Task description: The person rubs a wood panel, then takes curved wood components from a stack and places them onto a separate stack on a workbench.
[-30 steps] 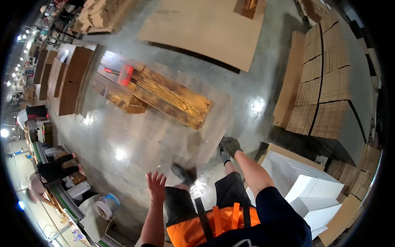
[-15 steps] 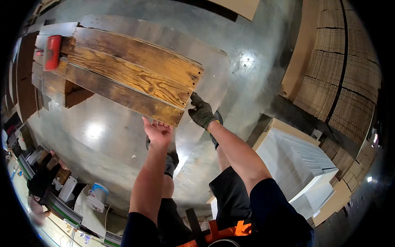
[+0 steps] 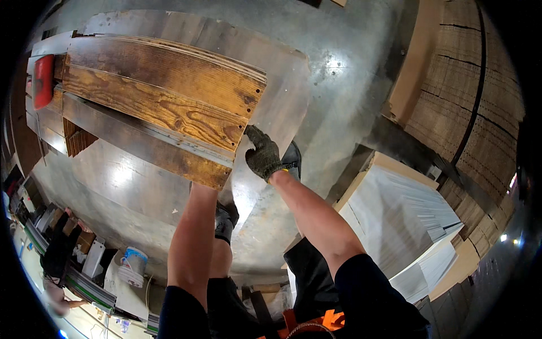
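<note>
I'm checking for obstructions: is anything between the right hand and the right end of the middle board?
Nothing visible is. The right hand is by the right end of the middle board; I cannot tell whether they touch. The red object lies near the opposite end, out of the way.

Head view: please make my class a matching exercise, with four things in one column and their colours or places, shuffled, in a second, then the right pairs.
1. right hand
2. planks
3. red object
4. bucket

A. white and blue, at lower left
B. near the planks' left end
C. dark-gloved, at the planks' right end
D. brown, wavy-grained

Pairs: 1-C; 2-D; 3-B; 4-A
</note>
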`<state>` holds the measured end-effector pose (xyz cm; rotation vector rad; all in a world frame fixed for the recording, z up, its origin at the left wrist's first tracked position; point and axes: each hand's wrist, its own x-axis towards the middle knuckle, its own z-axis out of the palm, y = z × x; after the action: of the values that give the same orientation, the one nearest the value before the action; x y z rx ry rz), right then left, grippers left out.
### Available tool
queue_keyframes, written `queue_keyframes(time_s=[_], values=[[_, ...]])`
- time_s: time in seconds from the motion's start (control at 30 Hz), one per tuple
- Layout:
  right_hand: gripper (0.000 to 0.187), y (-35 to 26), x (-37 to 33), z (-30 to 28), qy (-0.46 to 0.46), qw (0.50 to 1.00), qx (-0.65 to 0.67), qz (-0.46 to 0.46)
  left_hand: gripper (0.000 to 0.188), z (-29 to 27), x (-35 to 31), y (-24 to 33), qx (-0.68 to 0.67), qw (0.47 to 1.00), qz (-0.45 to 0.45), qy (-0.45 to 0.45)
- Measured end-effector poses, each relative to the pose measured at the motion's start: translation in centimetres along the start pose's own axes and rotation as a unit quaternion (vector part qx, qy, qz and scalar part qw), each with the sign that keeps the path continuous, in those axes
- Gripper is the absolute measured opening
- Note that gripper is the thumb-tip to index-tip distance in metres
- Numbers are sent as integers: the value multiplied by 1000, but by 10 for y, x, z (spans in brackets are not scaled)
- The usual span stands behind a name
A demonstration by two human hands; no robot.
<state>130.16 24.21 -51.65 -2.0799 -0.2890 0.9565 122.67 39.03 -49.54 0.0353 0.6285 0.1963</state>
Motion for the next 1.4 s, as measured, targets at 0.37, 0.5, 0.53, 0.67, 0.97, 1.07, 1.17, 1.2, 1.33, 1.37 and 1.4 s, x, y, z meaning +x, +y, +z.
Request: queue_keyframes(time_s=[0.37, 0.5, 0.53, 0.67, 0.97, 1.07, 1.17, 1.2, 1.33, 1.37, 1.4], values=[[34, 4, 3, 30, 28, 714, 636, 290, 64, -27, -14, -5, -18, 1000, -1, -15], [26, 11, 8, 58, 39, 807, 559, 186, 63, -32, -14, -10, -34, 999, 9, -28], [23, 23, 9, 66, 99, 924, 364, 70, 62, -31, -11, -13, -40, 999, 5, -34], [22, 27, 11, 60, 92, 956, 278, -3, 61, -41, -14, -19, -61, 997, 16, -44], [28, 23, -14, 10, 69, 775, 588, 219, 57, -33, -26, -68, -115, 992, -1, 54], [27, 32, -25, 0, 88, 748, 581, 309, 56, -44, -33, -94, -140, 988, 19, 63], [26, 81, -25, -3, 82, 755, 604, 241, 55, -32, -26, -100, -160, 985, 6, 62], [26, 86, -26, -7, 93, 751, 601, 258, 55, -23, -21, -90, -128, 991, 20, 22], [30, 70, -24, -6, 69, 777, 591, 205, 50, -20, -4, -16, 169, 981, 83, -41], [31, 56, -24, -7, 93, 795, 571, 184, 48, -15, -3, 5, 355, 926, 122, -45], [32, 57, -23, -10, 72, 796, 564, 206, 47, -10, 0, 24, 419, 894, 147, -56]])
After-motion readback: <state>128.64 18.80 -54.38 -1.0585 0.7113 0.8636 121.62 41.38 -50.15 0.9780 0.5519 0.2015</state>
